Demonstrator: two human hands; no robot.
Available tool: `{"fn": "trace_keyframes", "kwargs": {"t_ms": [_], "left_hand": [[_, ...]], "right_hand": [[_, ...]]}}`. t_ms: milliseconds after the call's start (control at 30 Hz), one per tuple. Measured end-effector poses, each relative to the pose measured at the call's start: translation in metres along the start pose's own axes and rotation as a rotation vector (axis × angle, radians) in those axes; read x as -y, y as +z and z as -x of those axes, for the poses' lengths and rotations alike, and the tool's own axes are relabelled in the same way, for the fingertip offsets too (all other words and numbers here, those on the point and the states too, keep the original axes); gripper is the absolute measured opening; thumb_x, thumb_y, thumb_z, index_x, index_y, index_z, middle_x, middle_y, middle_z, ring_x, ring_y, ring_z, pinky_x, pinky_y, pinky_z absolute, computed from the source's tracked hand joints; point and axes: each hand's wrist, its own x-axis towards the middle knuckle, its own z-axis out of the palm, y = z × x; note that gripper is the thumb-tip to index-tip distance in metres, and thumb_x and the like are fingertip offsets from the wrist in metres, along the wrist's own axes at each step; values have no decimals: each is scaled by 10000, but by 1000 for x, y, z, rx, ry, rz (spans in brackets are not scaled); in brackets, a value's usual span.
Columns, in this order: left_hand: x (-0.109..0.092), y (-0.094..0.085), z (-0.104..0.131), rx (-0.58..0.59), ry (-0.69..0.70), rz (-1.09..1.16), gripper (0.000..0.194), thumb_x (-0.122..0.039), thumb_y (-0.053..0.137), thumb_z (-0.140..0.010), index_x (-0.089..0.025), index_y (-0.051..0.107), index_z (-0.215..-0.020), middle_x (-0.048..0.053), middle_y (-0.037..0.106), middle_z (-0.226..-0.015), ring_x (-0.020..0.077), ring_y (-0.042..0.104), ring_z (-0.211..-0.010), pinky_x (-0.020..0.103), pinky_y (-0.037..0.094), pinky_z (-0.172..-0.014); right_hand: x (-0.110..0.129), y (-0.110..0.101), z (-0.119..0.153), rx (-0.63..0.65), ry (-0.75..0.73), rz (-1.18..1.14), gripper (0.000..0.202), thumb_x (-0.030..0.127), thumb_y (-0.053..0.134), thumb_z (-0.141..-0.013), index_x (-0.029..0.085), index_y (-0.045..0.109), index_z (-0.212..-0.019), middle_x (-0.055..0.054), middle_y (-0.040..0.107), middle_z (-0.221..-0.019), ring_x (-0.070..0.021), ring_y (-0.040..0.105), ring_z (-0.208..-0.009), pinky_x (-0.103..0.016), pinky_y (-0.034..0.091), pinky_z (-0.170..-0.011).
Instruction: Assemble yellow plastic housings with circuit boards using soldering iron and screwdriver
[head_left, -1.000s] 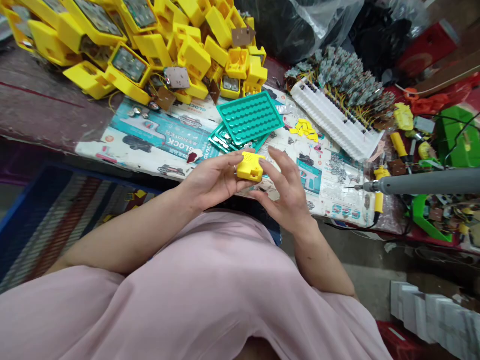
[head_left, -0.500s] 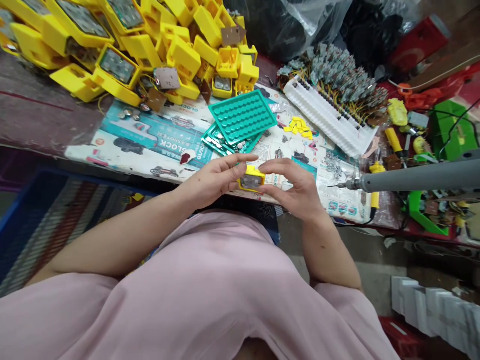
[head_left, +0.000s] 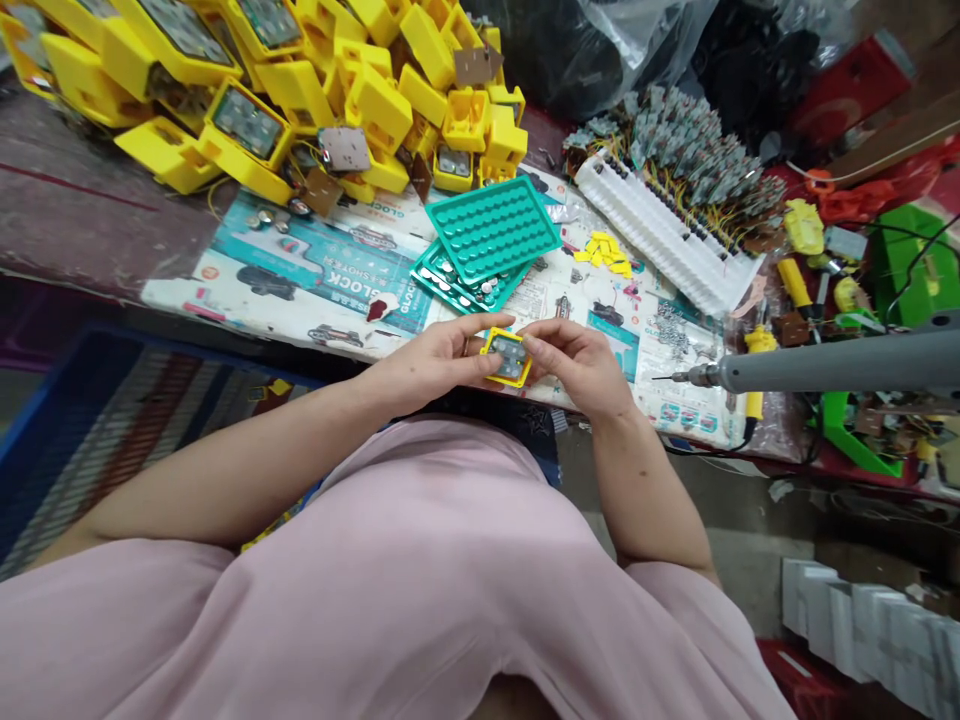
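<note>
Between my two hands, at the front edge of the table, is a small yellow plastic case (head_left: 508, 357) with a grey panel facing up. My left hand (head_left: 442, 358) grips its left side, thumb over the rim. On the right side, my right hand (head_left: 581, 362) pinches it between thumb and fingers; those fingers are partly hidden behind the case. Just beyond my hands lie two green trays (head_left: 495, 230), one resting askew on the other, the lower one holding shiny round cells. Small yellow pieces (head_left: 604, 253) are scattered to the right of the trays.
A heap of yellow cases (head_left: 375, 110) covers the back left. A white rack (head_left: 667, 235) with wired grey parts stands at the back right. A grey electric screwdriver (head_left: 825, 365) juts in from the right, its tip near my right hand. A blue crate (head_left: 67, 430) sits below left.
The yellow case has been tilted so its grey panel now faces up toward me. My right fingers have shifted around it, and the whole view has moved slightly.
</note>
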Motion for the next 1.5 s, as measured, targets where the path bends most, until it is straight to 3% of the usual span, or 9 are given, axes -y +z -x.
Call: {"fn": "trace_keyframes", "kwargs": {"t_ms": [267,433,567,667,867,1067,1267,1367,1500], "left_hand": [[5,2,-2,-22,50,-87,729,-425,865,-701,-155,606,-1327,73,754,-1019,220,720,-966,308,606,-815],[2,1,1,3,28,-103,698,-438,825,-748,-170,595,-1350,78,740,-1043,232,709,-987,325,601,-825],[4,-1,2,-42,95,-181,628,-465,788,-780,-169,631,-1312,63,741,-1012,202,701,-928,301,579,-824],[6,-5,3,-57,174,-223,571,-450,774,-801,-176,658,-1288,77,741,-1084,192,687,-966,277,555,-860],[-3,-18,7,164,169,-256,435,-319,805,-778,-239,729,-1199,64,758,-1117,193,697,-988,257,549,-857],[-9,-27,10,164,220,-446,468,-280,827,-740,-249,739,-1198,61,767,-1133,219,711,-1013,260,542,-905],[-13,-22,10,176,111,-366,465,-284,866,-697,-250,763,-1149,73,768,-1117,260,715,-1052,332,555,-944],[-11,-18,6,144,-6,-206,548,-340,897,-662,-221,747,-1175,99,763,-1083,270,725,-993,380,577,-905],[-3,-11,1,65,-11,-115,588,-455,862,-695,-192,724,-1202,105,755,-1064,249,728,-925,377,599,-842]], "right_hand": [[-11,9,5,-188,-101,92,539,524,873,-628,227,588,-975,30,700,-776,-92,648,-651,-213,534,-577],[-14,12,5,-183,-59,34,623,573,858,-624,243,554,-1057,23,705,-795,-116,668,-670,-241,558,-596],[-12,15,7,-192,-104,95,483,578,820,-683,228,643,-964,5,707,-817,-116,666,-728,-237,567,-626],[-9,14,12,-130,-168,128,400,534,811,-719,220,693,-937,-7,712,-880,-104,648,-735,-236,581,-639],[-1,5,21,52,-337,254,279,422,829,-734,238,713,-909,-19,692,-968,-110,657,-781,-242,608,-656],[0,9,22,89,-434,290,256,397,826,-748,224,708,-895,-14,650,-922,-100,624,-770,-221,585,-615],[3,8,21,165,-285,254,313,443,848,-701,200,670,-785,8,599,-812,-85,545,-680,-213,496,-540],[-2,5,16,135,-148,104,369,476,861,-665,196,664,-804,13,618,-800,-73,538,-621,-216,488,-507],[-11,3,9,70,8,-111,441,464,897,-611,219,632,-864,42,635,-743,-73,548,-543,-219,509,-453]]}}
